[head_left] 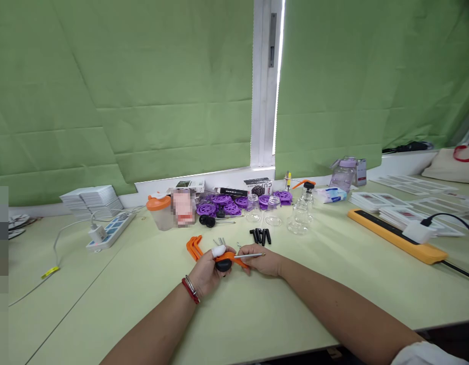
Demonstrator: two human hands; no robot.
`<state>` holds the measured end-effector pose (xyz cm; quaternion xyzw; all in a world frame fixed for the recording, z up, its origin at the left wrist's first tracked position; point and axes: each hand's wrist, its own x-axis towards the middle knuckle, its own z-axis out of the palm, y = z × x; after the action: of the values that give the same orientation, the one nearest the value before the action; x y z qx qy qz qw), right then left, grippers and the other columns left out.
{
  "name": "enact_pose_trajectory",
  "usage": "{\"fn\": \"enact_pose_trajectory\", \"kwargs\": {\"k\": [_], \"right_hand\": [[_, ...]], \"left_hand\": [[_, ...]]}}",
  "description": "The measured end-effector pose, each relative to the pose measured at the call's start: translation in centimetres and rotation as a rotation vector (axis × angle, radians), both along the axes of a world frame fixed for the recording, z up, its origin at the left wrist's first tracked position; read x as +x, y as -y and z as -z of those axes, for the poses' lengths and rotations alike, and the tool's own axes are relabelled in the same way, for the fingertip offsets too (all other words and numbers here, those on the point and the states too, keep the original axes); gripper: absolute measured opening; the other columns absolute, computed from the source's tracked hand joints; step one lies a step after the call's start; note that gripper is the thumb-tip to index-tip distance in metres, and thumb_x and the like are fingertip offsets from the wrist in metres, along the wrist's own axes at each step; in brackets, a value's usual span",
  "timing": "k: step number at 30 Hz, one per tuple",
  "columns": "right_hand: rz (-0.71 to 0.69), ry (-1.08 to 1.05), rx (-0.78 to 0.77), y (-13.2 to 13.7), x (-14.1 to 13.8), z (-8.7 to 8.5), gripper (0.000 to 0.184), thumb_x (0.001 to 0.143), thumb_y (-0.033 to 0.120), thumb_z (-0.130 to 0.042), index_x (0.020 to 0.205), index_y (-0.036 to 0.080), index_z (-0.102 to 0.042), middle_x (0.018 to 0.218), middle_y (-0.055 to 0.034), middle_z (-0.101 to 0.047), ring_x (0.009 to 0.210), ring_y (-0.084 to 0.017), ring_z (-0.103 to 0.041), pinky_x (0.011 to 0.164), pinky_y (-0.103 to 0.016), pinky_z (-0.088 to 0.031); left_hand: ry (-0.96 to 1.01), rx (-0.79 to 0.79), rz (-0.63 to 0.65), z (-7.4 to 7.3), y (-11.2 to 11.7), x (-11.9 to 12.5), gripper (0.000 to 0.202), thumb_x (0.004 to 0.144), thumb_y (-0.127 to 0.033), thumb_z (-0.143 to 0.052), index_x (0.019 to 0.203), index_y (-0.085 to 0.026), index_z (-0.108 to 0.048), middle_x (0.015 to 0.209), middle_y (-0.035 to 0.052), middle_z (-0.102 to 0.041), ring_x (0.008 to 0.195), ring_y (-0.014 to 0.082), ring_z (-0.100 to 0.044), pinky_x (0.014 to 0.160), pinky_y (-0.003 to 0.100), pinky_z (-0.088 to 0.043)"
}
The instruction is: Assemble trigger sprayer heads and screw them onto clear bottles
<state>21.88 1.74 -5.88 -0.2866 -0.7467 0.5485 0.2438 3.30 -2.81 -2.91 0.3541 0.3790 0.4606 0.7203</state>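
My left hand (207, 271) is closed around an orange part with a black wheel (223, 264); a white bandage wraps one fingertip. My right hand (262, 259) pinches a thin metal rod (248, 255) that points left into the orange part. Both hands rest on the pale green table (143, 284). Just behind them lie orange bent arms (194, 246), several small metal pins (220, 240) and several black pegs (260, 235).
Purple wheels (223, 204), clear glass bulbs (274, 212), an orange-lidded cup (159, 211) and a loose black wheel on an axle (208, 220) line the back. A white power strip (111, 229) lies left. An orange device (397, 236) and card stacks (375, 201) lie right.
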Motion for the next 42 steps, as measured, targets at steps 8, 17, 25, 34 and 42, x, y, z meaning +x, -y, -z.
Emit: {"fn": "enact_pose_trajectory", "kwargs": {"k": [8,17,25,34,42], "right_hand": [[0.089,-0.022,0.018,-0.3,-0.2,0.8,0.025,0.085,0.041,-0.048,0.086,0.017,-0.057,0.057,0.0022,-0.054,0.049,-0.009,-0.040,0.052,-0.022,-0.032],[0.234,0.470,0.929,-0.4,-3.2,-0.3,0.026,0.086,0.013,-0.041,0.096,0.017,-0.065,0.100,-0.0083,-0.062,0.092,-0.019,-0.050,0.078,-0.031,-0.039],[0.278,0.751,1.141,-1.7,-7.5,-0.5,0.022,0.087,0.024,-0.047,0.084,0.013,-0.066,0.094,-0.0119,-0.059,0.096,-0.025,-0.043,0.078,-0.038,-0.032],[0.126,0.753,1.222,-0.1,-7.8,-0.4,0.020,0.088,0.017,-0.045,0.082,0.014,-0.064,0.082,-0.0098,-0.062,0.089,-0.022,-0.046,0.074,-0.036,-0.029],[0.019,0.789,1.366,4.3,-6.1,-0.3,0.013,0.080,0.009,-0.049,0.081,0.011,-0.062,0.077,-0.0085,-0.058,0.077,-0.020,-0.050,0.069,-0.034,-0.032]], "left_hand": [[0.048,0.189,-0.240,-0.9,-1.0,-1.8,0.031,0.077,-0.032,-0.060,0.103,-0.016,-0.054,0.066,0.0004,-0.056,0.050,0.0101,-0.049,0.048,0.024,-0.038],[0.122,0.235,-0.398,-0.5,-2.3,-3.1,0.030,0.079,-0.036,-0.058,0.101,-0.016,-0.052,0.070,0.0018,-0.058,0.047,0.0083,-0.047,0.049,0.025,-0.043],[0.086,0.258,-0.471,-0.4,-2.8,-3.7,0.031,0.081,-0.043,-0.053,0.096,-0.017,-0.050,0.063,-0.0014,-0.055,0.046,0.0084,-0.047,0.049,0.022,-0.040],[0.108,0.261,-0.465,-0.6,-2.7,-3.5,0.032,0.080,-0.047,-0.052,0.089,-0.016,-0.051,0.062,-0.0015,-0.052,0.047,0.0089,-0.047,0.050,0.024,-0.040],[0.094,0.247,-0.441,-0.5,-2.5,-3.3,0.030,0.082,-0.043,-0.052,0.089,-0.015,-0.052,0.061,0.0000,-0.052,0.047,0.0094,-0.046,0.050,0.025,-0.040]]}}
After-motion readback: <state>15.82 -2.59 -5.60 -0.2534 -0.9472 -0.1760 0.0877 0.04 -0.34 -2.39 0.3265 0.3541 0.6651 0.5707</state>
